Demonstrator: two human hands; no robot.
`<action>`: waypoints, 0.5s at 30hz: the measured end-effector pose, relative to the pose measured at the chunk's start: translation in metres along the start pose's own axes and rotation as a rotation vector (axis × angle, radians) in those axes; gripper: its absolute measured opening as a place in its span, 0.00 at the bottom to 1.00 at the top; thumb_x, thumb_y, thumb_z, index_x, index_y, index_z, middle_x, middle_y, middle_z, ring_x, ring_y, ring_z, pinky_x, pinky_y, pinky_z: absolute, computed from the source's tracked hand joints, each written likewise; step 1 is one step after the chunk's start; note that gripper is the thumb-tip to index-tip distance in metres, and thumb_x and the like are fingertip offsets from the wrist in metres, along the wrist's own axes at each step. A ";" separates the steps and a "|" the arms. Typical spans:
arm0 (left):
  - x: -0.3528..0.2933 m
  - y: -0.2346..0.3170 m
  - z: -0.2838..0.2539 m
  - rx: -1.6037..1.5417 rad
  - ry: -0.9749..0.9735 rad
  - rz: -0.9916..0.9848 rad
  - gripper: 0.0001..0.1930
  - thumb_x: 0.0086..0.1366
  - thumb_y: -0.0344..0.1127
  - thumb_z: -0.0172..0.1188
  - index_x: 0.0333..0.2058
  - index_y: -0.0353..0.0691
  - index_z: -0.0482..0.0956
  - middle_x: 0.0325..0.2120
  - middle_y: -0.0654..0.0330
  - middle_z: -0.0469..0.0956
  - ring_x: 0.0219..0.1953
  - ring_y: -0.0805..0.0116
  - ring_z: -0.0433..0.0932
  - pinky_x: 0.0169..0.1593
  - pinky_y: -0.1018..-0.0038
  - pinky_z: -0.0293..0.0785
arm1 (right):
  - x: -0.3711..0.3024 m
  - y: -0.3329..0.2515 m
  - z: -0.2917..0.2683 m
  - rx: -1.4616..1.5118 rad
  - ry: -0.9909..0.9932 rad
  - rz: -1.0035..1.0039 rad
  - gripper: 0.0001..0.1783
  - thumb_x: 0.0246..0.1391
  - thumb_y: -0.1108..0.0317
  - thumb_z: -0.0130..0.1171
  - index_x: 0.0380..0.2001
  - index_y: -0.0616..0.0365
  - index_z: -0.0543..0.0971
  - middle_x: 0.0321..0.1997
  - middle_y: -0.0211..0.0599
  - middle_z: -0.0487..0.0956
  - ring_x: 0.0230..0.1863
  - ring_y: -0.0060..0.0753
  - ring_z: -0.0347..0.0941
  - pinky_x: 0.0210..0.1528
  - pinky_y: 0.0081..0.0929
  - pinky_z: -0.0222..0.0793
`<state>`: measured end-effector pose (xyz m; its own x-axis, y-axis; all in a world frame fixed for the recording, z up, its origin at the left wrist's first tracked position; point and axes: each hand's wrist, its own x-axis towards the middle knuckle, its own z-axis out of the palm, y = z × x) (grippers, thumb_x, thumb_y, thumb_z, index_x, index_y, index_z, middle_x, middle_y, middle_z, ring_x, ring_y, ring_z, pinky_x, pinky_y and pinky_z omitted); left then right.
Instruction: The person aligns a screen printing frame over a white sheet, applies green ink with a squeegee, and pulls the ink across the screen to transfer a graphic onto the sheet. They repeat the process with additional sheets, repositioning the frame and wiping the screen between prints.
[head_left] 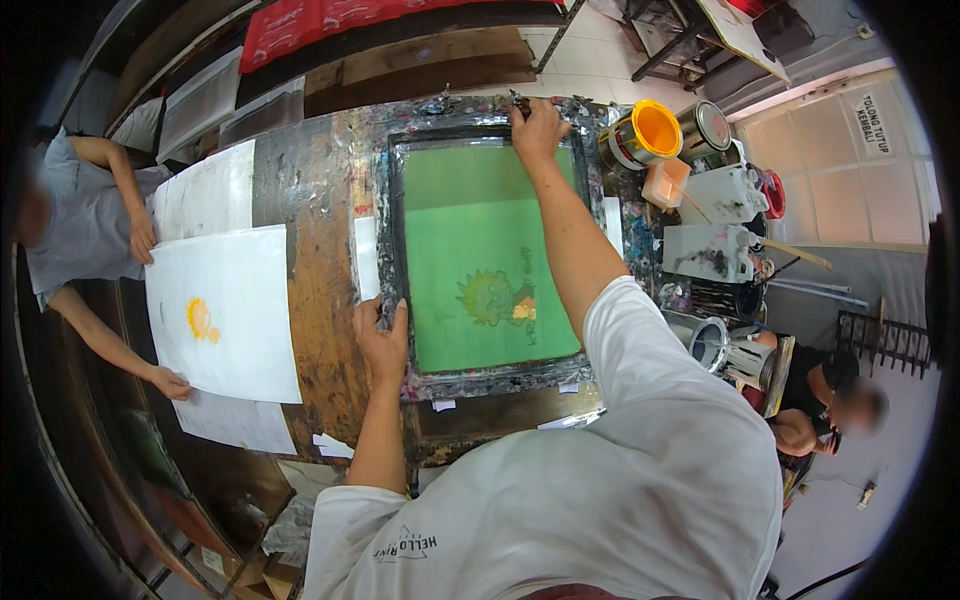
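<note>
A screen printing frame (398, 240) with a green mesh (480, 240) lies flat on the work table before me. A spiky-haired cartoon figure (490, 298) shows on the mesh in yellow and orange. My left hand (382, 338) is closed on the left side of the frame, thumb and fingers around a dark piece there. At the far edge, my right hand (538, 130) grips the frame's top bar beside a small dark fitting (518, 100). Left of the frame, a co-worker's two hands hold a white sheet (230, 350) with an orange-yellow print.
At the right stand a yellow paint can (640, 138), a grey-lidded can (705, 128), an orange tub (665, 185) with a stick and white jerrycans (710, 252). The co-worker (90, 200) stands left of the paint-stained table (325, 350). Another person (820, 400) sits at the right.
</note>
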<state>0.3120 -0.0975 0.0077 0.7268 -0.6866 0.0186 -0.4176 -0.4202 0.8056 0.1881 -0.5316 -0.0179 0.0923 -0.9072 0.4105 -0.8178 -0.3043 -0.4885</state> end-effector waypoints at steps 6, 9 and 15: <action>0.001 0.005 -0.002 0.003 -0.003 -0.023 0.22 0.66 0.36 0.74 0.52 0.29 0.80 0.46 0.49 0.77 0.51 0.49 0.76 0.55 0.57 0.74 | 0.005 -0.003 -0.004 -0.008 -0.051 0.019 0.14 0.57 0.58 0.71 0.40 0.54 0.86 0.46 0.39 0.85 0.52 0.50 0.80 0.57 0.52 0.60; 0.001 0.004 -0.001 0.012 0.012 -0.010 0.21 0.66 0.36 0.75 0.52 0.30 0.80 0.46 0.49 0.77 0.51 0.49 0.76 0.55 0.58 0.74 | 0.004 -0.003 -0.003 0.000 -0.047 0.005 0.14 0.58 0.57 0.71 0.40 0.54 0.86 0.45 0.39 0.85 0.51 0.49 0.80 0.56 0.52 0.60; 0.000 0.002 0.001 0.004 0.013 0.003 0.22 0.65 0.37 0.75 0.51 0.30 0.80 0.45 0.49 0.78 0.50 0.49 0.76 0.54 0.58 0.73 | -0.010 -0.007 -0.005 -0.011 0.205 0.061 0.27 0.56 0.51 0.72 0.53 0.55 0.82 0.47 0.35 0.83 0.61 0.45 0.75 0.61 0.56 0.57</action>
<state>0.3109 -0.0989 0.0089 0.7324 -0.6802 0.0288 -0.4220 -0.4204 0.8032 0.1902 -0.5193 -0.0149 -0.0746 -0.8454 0.5289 -0.8246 -0.2460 -0.5095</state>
